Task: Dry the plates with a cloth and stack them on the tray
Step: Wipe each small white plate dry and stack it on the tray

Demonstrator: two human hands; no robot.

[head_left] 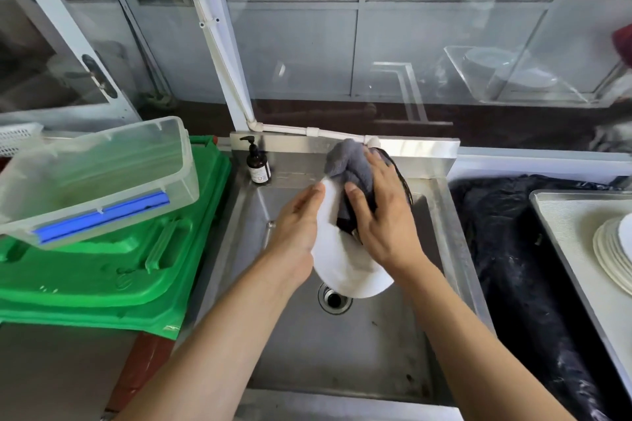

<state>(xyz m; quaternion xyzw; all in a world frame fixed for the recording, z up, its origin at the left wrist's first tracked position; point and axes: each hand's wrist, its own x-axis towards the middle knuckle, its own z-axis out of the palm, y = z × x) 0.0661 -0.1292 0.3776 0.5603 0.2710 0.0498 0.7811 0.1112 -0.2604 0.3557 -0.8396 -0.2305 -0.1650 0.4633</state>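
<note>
white plate point(345, 270) is held on edge over the steel sink point(342, 352), above the drain point(335, 299). left hand point(297, 225) steadies its rim with fairly straight fingers pressed along the edge, palm against the back side as far as can be seen. right hand point(383, 219) presses a grey cloth point(349, 164) against the plate's face, fingers bent over the bunched fabric. whether the thumb is hooked under the cloth cannot be told.

main risk, by my reckoning: the plate is wet and gripped mostly by flat pressure, not by a hooked hold, so a hard wipe from the right could push it out of the left palm and drop it into the basin, chipping it.

second risk: the cloth is bunched, so only part of it meets the plate, and damp patches may stay near the lower rim.

third: the tray point(561, 215) with its stack point(612, 249) lies well apart at the right, past black plastic point(513, 249). carrying the plate across one-handed invites a slip, and setting it down crooked could shift the leaning pile.
</note>
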